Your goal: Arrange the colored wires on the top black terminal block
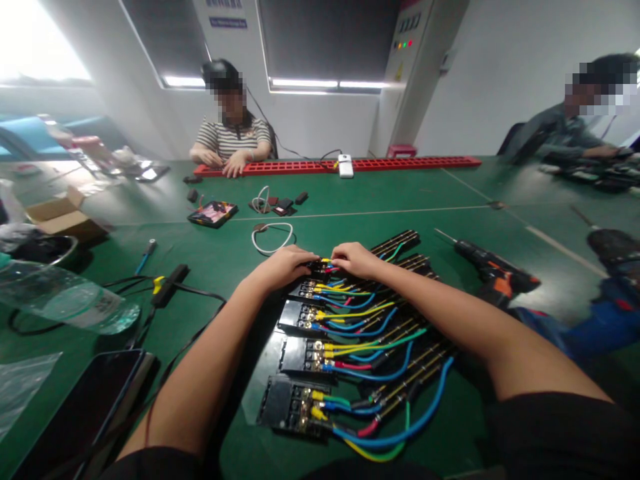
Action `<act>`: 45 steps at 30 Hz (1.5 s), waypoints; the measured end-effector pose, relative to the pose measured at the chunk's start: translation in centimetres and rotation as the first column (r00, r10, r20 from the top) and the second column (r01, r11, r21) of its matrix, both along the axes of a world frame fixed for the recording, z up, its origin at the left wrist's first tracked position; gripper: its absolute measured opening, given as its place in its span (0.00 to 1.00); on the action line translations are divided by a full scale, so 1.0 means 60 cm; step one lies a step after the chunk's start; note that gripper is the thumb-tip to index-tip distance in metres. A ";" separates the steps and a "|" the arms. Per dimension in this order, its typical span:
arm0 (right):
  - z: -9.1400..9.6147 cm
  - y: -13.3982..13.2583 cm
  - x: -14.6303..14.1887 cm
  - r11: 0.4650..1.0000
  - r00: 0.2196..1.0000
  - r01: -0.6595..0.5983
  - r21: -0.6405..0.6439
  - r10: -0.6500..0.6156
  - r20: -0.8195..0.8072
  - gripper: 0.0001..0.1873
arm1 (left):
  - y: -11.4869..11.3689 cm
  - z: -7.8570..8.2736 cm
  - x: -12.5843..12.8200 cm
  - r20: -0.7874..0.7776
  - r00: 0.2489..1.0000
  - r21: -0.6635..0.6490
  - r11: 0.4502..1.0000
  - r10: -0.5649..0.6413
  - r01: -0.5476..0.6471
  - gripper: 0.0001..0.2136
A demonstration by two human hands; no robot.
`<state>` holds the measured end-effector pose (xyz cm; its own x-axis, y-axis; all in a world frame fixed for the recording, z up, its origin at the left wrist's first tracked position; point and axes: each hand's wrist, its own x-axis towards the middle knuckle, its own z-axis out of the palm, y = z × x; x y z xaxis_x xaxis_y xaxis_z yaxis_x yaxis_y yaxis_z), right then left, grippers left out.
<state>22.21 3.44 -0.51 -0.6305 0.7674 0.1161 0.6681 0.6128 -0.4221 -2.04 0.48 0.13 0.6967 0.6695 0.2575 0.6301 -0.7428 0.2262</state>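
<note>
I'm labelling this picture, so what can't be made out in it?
Farthest terminal block: head view, largely hidden by the left hand and right hand; their exact grip is unclear.
Blue power tool: head view, blurred, cut off by the right edge.
Clear bottle: head view, cut off by the left edge.
Wall sign: head view, wording too small.

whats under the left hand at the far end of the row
A black block partly shows by the left hand, with a yellow wire end beside it. The hand covers the rest, so what lies directly beneath it can't be seen.
</note>
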 end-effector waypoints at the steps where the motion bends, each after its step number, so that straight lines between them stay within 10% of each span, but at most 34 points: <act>1: -0.001 0.001 -0.001 1.000 1.000 0.002 -0.002 -0.002 -0.003 0.06 | 0.001 0.000 0.000 -0.007 1.000 0.004 1.000 -0.005 0.005 0.17; 45: -0.014 0.003 0.006 0.998 0.996 0.038 -0.058 -0.043 -0.080 0.06 | -0.001 0.003 0.008 -0.081 0.996 0.011 1.000 -0.022 0.023 0.16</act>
<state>22.55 3.64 -1.34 -0.5893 0.7988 0.1210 0.6541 0.5596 -0.5089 -1.59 0.42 0.34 0.7301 0.6510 0.2075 0.6294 -0.7590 0.1666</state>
